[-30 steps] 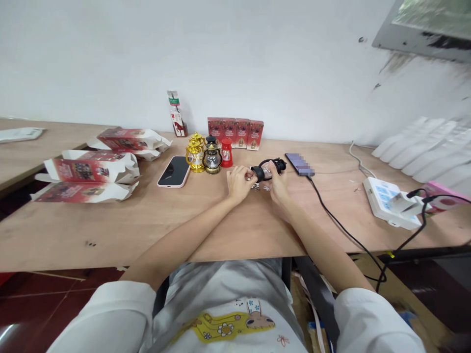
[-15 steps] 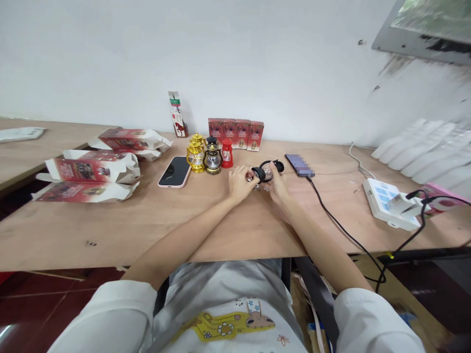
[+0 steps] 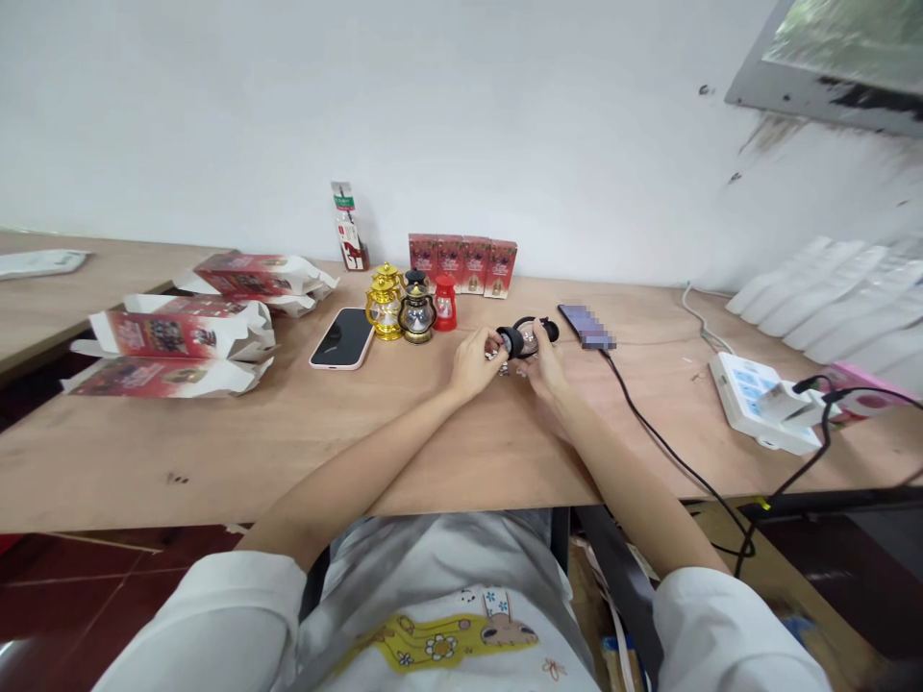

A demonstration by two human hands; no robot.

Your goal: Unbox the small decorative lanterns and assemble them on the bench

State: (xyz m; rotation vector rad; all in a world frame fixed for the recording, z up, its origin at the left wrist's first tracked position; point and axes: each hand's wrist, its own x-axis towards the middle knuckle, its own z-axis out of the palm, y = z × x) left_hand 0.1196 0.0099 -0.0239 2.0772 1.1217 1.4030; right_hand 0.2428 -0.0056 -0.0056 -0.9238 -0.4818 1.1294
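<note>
A small black lantern (image 3: 529, 337) with a clear globe lies on its side between my hands, just above the table. My right hand (image 3: 549, 365) is closed around its globe and handle. The fingers of my left hand (image 3: 474, 365) are closed at the lantern's round black base (image 3: 511, 341), whose underside faces left. Whether the base is joined to the body I cannot tell. Small shiny pieces show under the hands, too small to name. Further back stand a red lantern (image 3: 445, 304), a bronze-black lantern (image 3: 417, 313) and gold lanterns (image 3: 385, 311).
Small red boxes (image 3: 451, 264) stand by the wall. Left are a phone (image 3: 342, 338) and opened red cartons (image 3: 173, 334). Rightward lie a second phone (image 3: 587, 327) on a black cable and a white power strip (image 3: 762, 399). A small packet (image 3: 350, 231) leans against the wall.
My left hand has shifted slightly right at the base, and more of the base's underside now shows. My right hand stays about where it was.
</note>
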